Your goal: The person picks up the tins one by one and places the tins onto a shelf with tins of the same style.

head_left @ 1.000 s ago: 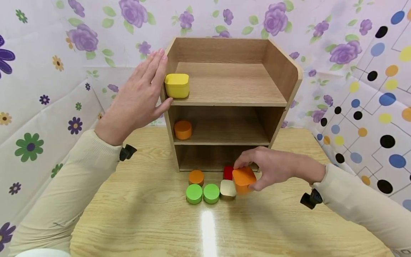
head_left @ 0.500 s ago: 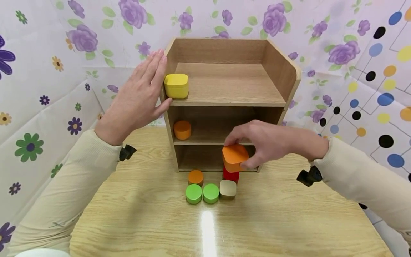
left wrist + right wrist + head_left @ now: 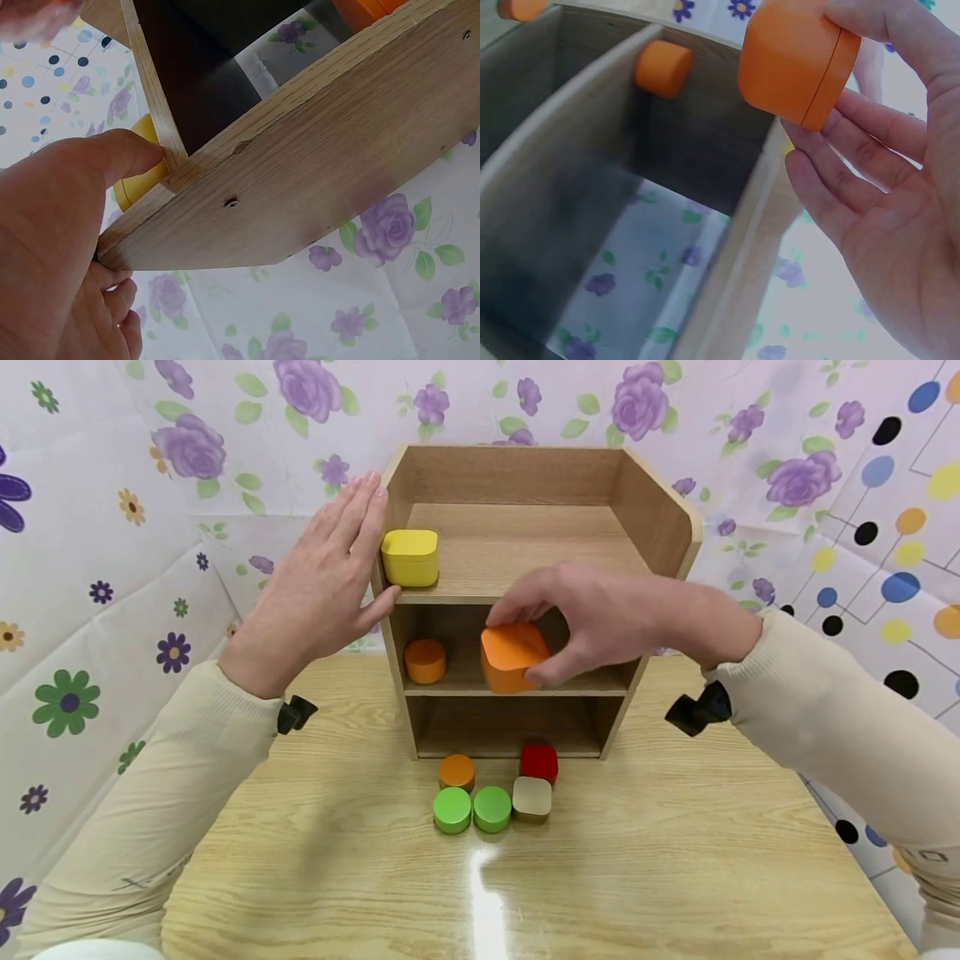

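In the head view my right hand (image 3: 592, 618) pinches an orange rounded-square box (image 3: 513, 656) between thumb and fingers, held in front of the wooden shelf unit's middle level. The right wrist view shows this orange box (image 3: 799, 64) with a thin seam near one end. My left hand (image 3: 318, 572) lies with straight fingers along the shelf unit's (image 3: 517, 600) left side, its thumb at the front edge. Close by the left thumb, a yellow rounded box (image 3: 411, 560) sits on the top level. A round orange box (image 3: 425, 662) stands on the middle level at left.
Before the unit, on the wooden table (image 3: 360, 877), stand a round orange box (image 3: 457, 772), two green round boxes (image 3: 452, 810), a beige box (image 3: 532, 798) and a red box (image 3: 538, 762). Patterned cloth walls (image 3: 847, 568) surround the table.
My right hand has lifted the orange box off the table area beside the red and beige boxes, up and leftward to the middle level. The left hand has stayed in place.
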Tool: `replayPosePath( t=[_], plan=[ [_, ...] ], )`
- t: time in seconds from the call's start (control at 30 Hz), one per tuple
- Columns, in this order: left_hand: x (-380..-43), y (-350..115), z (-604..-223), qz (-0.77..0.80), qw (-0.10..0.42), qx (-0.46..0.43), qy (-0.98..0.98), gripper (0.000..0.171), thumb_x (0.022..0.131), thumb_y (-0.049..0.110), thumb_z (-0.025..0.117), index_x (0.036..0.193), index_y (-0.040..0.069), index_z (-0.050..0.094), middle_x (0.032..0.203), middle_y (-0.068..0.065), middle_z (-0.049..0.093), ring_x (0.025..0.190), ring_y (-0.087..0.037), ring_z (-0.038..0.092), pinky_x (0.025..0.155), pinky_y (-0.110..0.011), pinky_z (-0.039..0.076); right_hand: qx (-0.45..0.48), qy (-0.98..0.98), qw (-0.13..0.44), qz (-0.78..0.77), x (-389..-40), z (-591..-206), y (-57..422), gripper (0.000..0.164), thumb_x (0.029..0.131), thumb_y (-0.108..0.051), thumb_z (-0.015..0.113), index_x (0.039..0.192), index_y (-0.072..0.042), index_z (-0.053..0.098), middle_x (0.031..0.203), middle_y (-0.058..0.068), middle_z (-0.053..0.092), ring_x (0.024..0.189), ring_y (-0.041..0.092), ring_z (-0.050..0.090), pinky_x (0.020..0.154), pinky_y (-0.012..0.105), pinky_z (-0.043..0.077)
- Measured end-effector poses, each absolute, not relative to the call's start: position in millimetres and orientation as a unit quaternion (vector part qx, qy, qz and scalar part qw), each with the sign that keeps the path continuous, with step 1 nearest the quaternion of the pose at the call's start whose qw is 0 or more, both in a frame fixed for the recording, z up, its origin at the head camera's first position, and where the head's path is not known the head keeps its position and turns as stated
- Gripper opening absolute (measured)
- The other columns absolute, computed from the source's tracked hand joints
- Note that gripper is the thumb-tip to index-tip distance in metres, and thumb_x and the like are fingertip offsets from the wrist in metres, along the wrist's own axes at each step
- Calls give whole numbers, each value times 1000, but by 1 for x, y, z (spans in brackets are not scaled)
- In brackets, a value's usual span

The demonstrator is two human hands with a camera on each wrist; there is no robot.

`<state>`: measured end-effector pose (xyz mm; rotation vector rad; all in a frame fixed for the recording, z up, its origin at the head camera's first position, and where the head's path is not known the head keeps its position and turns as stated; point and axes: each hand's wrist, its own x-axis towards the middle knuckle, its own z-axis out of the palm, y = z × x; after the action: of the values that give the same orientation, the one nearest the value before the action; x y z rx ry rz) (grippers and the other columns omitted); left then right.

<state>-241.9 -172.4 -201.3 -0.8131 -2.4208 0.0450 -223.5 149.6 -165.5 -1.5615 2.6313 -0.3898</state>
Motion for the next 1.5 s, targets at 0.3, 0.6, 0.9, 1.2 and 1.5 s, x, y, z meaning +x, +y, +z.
replayPosePath(
  t=[0.3,0.6,0.9,1.2,1.5],
  plan=[
    [-241,-171,-201,20,286,-297,-911,95,101,31,66,167,-6,8,177,-25,8,164,-42,15,136,-54,16,-460,882,-10,-105,-236,-131,139,53,89,-25,83,138,-12,69,136,3,73,126,23,69,115,45,54],
    [-241,-171,-199,20,278,-292,-915,94,102,31,64,167,-6,8,177,-24,7,165,-42,14,137,-54,14,-443,888,-54,-112,-254,-116,129,53,90,-27,80,139,-10,67,136,6,71,125,24,68,117,46,52],
    [-241,-172,-200,19,280,-294,-914,95,102,32,65,167,-6,8,177,-24,7,165,-42,14,137,-54,15,-426,891,-53,-151,-276,-119,123,52,92,-27,79,139,-9,67,134,6,70,122,23,67,118,45,51],
    [-241,-171,-200,25,282,-296,-912,94,102,32,64,167,-6,8,177,-24,7,165,-42,14,137,-53,15,-389,905,-26,-173,-294,-130,120,51,92,-27,78,139,-11,67,137,4,70,126,21,65,119,41,50],
    [-241,-173,-201,20,292,-298,-909,93,102,31,65,167,-7,10,177,-24,10,165,-42,15,137,-53,16,-388,903,-7,-183,-302,-139,115,53,91,-27,76,141,-12,66,142,5,68,133,23,64,122,42,48]
  ],
)
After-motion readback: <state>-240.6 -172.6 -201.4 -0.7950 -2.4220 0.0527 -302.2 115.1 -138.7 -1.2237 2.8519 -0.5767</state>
